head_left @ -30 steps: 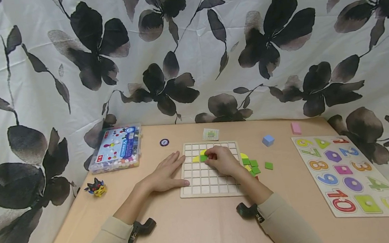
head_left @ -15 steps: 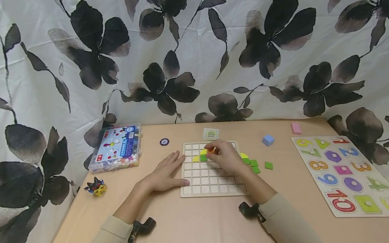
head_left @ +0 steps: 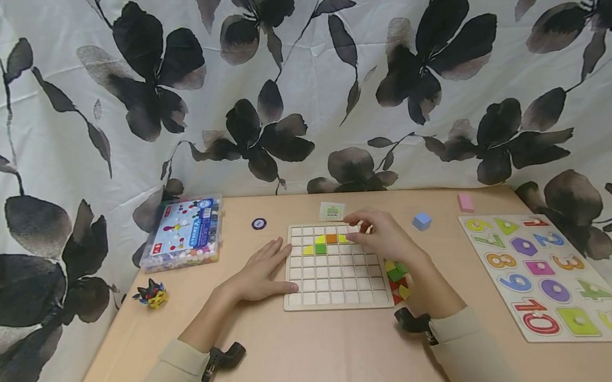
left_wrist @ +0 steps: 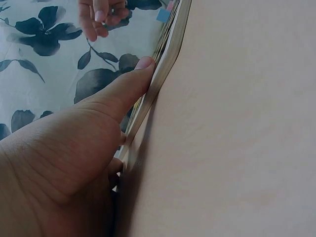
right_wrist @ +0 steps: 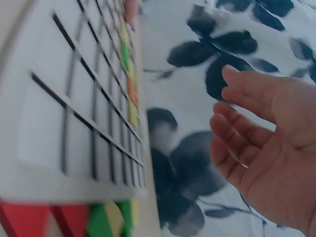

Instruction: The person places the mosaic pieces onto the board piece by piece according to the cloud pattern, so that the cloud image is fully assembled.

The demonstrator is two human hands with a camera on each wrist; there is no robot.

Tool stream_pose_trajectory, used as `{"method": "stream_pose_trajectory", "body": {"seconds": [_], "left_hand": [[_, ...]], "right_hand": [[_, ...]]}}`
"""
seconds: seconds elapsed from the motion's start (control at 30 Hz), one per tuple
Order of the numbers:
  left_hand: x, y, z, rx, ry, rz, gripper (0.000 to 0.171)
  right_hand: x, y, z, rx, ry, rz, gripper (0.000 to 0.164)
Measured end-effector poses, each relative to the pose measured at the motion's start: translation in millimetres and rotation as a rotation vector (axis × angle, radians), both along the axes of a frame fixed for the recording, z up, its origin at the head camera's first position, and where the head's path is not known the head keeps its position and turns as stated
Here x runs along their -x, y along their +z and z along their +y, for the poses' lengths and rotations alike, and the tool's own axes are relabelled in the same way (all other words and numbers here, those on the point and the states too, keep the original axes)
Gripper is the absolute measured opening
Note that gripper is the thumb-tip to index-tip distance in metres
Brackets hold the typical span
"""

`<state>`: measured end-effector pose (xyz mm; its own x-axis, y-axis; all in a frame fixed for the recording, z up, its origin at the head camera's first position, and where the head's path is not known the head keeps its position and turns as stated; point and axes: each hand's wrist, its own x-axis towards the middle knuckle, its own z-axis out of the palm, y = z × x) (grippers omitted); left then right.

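Note:
A white grid board [head_left: 326, 281] lies on the table with several coloured tiles in its upper rows. Among these are a green tile [head_left: 319, 249], an orange tile [head_left: 331, 238] and yellow pieces. My left hand [head_left: 261, 272] rests at the board's left side with fingers extended. In the left wrist view its thumb [left_wrist: 126, 89] touches the board's edge. My right hand [head_left: 382, 236] is over the board's upper right corner. The right wrist view shows its fingers loosely bent, with nothing between them. Loose green, red and yellow tiles [head_left: 397, 273] lie against the board's right edge, partly behind the right forearm.
Behind the board lies a small pattern card [head_left: 332, 210]. A clear bead box [head_left: 183, 233], a round badge [head_left: 259, 224] and a small figurine [head_left: 151, 294] are on the left. A blue cube [head_left: 422, 221], pink block [head_left: 466, 202] and number puzzle [head_left: 555, 281] stand rightward.
Half a second ago my right hand held an orange piece over the board; the orange tile now lies in a cell. The hand has shifted right, away from it. My left hand has stayed put.

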<state>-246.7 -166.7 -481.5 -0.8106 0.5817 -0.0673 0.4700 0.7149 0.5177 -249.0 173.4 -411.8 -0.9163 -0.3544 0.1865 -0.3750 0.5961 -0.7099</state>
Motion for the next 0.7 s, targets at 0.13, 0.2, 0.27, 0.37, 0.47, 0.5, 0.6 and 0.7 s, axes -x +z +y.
{"method": "stream_pose_trajectory", "body": {"seconds": [0.13, 0.2, 0.27, 0.37, 0.47, 0.5, 0.6, 0.7], "left_hand": [[-0.7, -1.0, 0, 0.001, 0.001, -0.004, 0.104], [-1.5, -1.1, 1, -0.002, 0.003, -0.01, 0.104], [-2.2, -1.3, 1, -0.006, 0.003, -0.013, 0.104], [-3.0, -1.1, 2, -0.012, 0.003, -0.013, 0.104], [-2.8, -1.5, 2, -0.006, 0.003, -0.009, 0.103], [-2.6, -1.4, 1, -0.005, 0.002, -0.009, 0.103], [-1.6, -0.9, 1, 0.002, -0.001, -0.008, 0.103], [-0.2, -0.2, 0, 0.007, 0.002, -0.004, 0.103]], "right_hand": [[-1.9, 8.7, 20, 0.001, 0.008, -0.008, 0.035], [-2.8, 13.0, 30, 0.006, 0.008, -0.006, 0.035], [-3.5, 16.6, 39, 0.013, 0.003, -0.003, 0.035], [-3.0, 19.3, 52, 0.013, -0.005, 0.007, 0.036], [-1.3, 20.0, 63, -0.002, -0.019, 0.012, 0.037], [-0.7, 20.1, 67, -0.009, -0.025, 0.011, 0.037], [-0.1, 21.1, 76, -0.018, -0.038, -0.005, 0.038], [-0.4, 22.4, 84, -0.026, -0.039, -0.035, 0.039]]}}
